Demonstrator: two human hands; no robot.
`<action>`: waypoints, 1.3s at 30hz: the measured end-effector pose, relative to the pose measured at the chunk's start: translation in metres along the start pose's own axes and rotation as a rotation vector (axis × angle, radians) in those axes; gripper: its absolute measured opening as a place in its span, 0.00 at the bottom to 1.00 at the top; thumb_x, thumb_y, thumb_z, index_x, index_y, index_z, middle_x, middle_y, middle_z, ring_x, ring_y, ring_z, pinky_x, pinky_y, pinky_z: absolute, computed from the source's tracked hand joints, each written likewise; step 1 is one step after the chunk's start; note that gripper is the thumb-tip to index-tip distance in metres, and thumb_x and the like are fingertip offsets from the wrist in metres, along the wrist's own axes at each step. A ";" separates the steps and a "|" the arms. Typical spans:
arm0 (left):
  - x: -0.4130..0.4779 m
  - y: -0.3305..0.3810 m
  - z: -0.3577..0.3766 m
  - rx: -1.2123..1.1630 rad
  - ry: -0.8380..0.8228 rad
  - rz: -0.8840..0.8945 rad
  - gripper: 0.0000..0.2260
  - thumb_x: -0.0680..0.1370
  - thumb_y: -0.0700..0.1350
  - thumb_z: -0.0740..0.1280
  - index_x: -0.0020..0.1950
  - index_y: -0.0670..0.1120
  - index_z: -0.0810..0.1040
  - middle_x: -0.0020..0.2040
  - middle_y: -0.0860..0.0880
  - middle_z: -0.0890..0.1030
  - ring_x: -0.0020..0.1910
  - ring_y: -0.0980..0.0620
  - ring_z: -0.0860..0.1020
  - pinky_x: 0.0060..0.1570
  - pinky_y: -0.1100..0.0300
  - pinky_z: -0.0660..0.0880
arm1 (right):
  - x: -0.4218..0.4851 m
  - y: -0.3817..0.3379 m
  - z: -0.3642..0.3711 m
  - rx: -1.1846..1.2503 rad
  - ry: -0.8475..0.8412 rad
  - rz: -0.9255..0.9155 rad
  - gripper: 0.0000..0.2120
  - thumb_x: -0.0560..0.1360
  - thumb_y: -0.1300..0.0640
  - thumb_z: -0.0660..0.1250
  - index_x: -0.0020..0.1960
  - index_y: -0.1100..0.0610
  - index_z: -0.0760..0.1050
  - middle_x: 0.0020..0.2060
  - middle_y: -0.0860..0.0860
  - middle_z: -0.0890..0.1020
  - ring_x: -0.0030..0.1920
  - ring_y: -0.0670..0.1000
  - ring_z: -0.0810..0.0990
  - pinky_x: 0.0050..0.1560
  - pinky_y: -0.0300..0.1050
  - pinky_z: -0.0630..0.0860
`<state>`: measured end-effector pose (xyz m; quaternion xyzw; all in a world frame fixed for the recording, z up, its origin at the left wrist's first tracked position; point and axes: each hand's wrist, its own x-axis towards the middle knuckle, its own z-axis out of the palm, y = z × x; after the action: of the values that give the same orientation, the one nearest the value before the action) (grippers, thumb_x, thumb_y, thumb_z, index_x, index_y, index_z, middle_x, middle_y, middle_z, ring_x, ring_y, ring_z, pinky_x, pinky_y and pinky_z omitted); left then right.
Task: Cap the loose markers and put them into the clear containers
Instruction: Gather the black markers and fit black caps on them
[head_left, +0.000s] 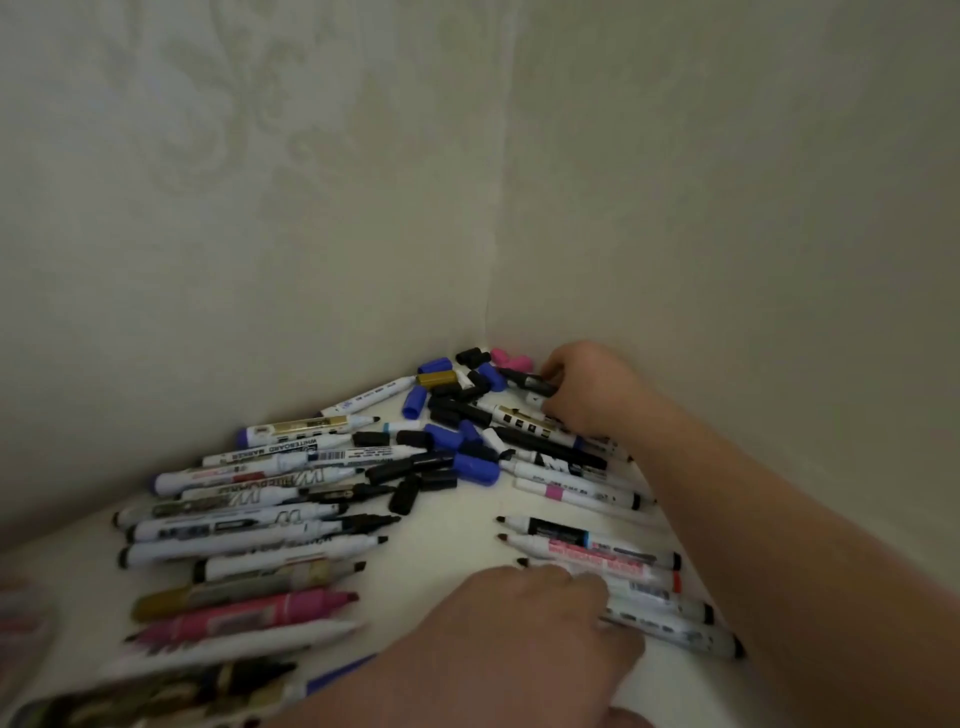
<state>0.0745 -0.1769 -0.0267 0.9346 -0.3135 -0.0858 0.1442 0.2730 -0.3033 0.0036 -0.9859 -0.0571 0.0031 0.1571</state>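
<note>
Black cap (536, 385) in right hand (592, 389), markers (249, 530) around

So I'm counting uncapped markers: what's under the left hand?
The left hand covers the tip ends of white markers; their barrels stick out to the right. How many lie beneath is hidden.

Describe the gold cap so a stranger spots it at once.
Find the corner where the walls meet; loose caps are heaped there. At the heap's left edge, just in front of a blue cap, lies the gold cap, the only gold one.
</note>
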 end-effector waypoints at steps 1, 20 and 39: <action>0.003 -0.004 0.003 0.059 0.020 0.036 0.19 0.72 0.65 0.55 0.48 0.63 0.84 0.37 0.58 0.74 0.32 0.60 0.74 0.26 0.65 0.64 | -0.001 -0.003 0.000 -0.028 -0.008 0.004 0.14 0.74 0.62 0.71 0.59 0.53 0.81 0.49 0.52 0.83 0.49 0.53 0.81 0.55 0.50 0.81; -0.032 -0.054 -0.073 -0.675 0.811 -0.404 0.07 0.78 0.55 0.69 0.48 0.55 0.85 0.41 0.54 0.86 0.40 0.57 0.83 0.39 0.63 0.76 | -0.124 -0.063 0.015 0.954 -0.036 -0.378 0.06 0.77 0.57 0.73 0.41 0.53 0.82 0.26 0.49 0.77 0.25 0.44 0.76 0.27 0.40 0.74; -0.034 -0.069 -0.036 -0.100 0.832 -0.276 0.19 0.84 0.58 0.54 0.70 0.58 0.76 0.57 0.61 0.81 0.58 0.62 0.77 0.57 0.61 0.75 | -0.101 -0.042 -0.007 1.620 -0.207 -0.182 0.17 0.75 0.69 0.68 0.63 0.71 0.71 0.48 0.65 0.85 0.48 0.59 0.87 0.40 0.44 0.84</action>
<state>0.0958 -0.0956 -0.0127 0.9146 -0.0966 0.2641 0.2906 0.1686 -0.2773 0.0224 -0.5533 -0.1311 0.1214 0.8136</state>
